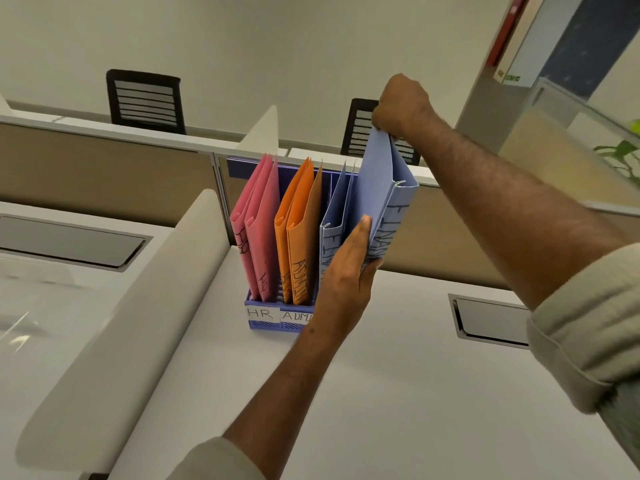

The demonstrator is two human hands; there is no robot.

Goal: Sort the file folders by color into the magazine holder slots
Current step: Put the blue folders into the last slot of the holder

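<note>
A blue magazine holder (264,323) stands on the white desk, its slots labelled HR and ADMIN. Two pink folders (258,233) stand in the left slot and two orange folders (300,237) in the middle one. One blue folder (334,216) stands in the right slot. A second blue folder (379,188), marked FINANCE on its spine, is tilted above that slot. My right hand (401,102) pinches its top corner. My left hand (346,271) grips its lower spine edge and hides the holder's right front.
The white desk (381,393) has a cable hatch (491,322) at the right. A rounded beige divider (131,306) runs along the left. Behind the holder stands a beige partition (104,174), with two black chairs (145,102) beyond. A green plant (623,150) is at the far right.
</note>
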